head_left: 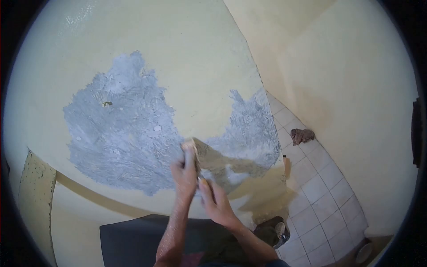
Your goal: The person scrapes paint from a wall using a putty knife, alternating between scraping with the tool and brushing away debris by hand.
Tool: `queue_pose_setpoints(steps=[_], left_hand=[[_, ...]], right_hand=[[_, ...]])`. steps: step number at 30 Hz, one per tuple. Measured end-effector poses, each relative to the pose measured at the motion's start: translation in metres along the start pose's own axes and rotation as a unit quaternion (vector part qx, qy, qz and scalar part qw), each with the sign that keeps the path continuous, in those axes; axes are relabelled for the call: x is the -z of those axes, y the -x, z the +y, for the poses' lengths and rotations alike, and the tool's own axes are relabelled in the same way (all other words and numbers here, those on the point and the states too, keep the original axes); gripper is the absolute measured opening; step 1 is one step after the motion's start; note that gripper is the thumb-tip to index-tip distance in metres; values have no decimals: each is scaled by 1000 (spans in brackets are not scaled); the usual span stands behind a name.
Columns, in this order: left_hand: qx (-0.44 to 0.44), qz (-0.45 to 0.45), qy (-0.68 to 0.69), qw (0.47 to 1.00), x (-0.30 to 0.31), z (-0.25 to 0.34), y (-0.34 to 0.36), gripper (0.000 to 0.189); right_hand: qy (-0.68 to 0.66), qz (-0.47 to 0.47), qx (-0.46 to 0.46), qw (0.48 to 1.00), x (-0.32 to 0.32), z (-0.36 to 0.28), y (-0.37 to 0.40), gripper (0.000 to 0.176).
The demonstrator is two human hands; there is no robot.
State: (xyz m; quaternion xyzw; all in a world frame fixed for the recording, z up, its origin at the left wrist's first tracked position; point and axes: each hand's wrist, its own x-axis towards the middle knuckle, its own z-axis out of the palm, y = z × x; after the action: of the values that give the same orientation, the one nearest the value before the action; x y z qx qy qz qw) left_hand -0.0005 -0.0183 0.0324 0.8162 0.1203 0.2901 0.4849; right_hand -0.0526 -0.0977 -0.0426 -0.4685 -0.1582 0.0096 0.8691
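Scraping tool (198,170) at the grey patch (129,142), centre frame.
Right hand (215,201) closes round its lower end, left hand (184,171) clasps its upper part; keep pressure even, edge low.

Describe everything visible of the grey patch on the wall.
The grey patch looks like bare plaster amid cream paint: rough, streaked, ragged-edged, a cream notch cutting into its top. Pale spots mark its left part; shadow crosses its lower right. The left hand and right hand partly block its lower middle; contact is unclear.
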Motion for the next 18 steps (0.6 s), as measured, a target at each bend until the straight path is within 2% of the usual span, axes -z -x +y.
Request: queue_pose_setpoints(steps=[1,3,4,5,6,7,8,9,10,13,15,16,17,18], left_hand=[[18,-33,-10,999,3,-34,9,39],[-22,-19,-10,1000,5,-36,30,25],[-177,23,-108,978,12,-32,25,18],[-325,64,-203,921,25,-23,12,12],[-426,79,-267,861,34,8,0,5],[-551,94,-290,777,43,29,-26,18],[-624,155,-338,688,50,46,-56,40],[-602,189,-340,698,42,72,-72,46],[-580,220,-342,706,38,92,-81,52],[-513,181,-507,669,25,62,-91,58],[-492,-153,-561,648,32,20,-58,57],[-489,-354,-532,593,36,10,-47,56],[-463,-540,-480,513,38,4,-40,56],[-529,-475,-489,505,40,8,-40,56]], right_hand=[[13,12,5,1000,14,15,18,30],[139,64,-14,988,47,55,56,28],[101,79,-45,991,66,62,73,28],[63,95,-77,991,86,66,86,27],[71,122,-97,985,108,69,96,28],[78,148,-116,979,128,72,104,29],[85,181,-145,969,142,69,110,29],[89,214,-173,957,152,67,115,29],[88,225,-159,957,158,66,116,28],[96,261,-132,951,174,54,119,26],[97,287,-126,945,179,45,119,24],[103,290,-102,946,180,45,119,21],[111,292,-80,947,182,45,120,19],[122,292,-56,947,185,44,119,17]])
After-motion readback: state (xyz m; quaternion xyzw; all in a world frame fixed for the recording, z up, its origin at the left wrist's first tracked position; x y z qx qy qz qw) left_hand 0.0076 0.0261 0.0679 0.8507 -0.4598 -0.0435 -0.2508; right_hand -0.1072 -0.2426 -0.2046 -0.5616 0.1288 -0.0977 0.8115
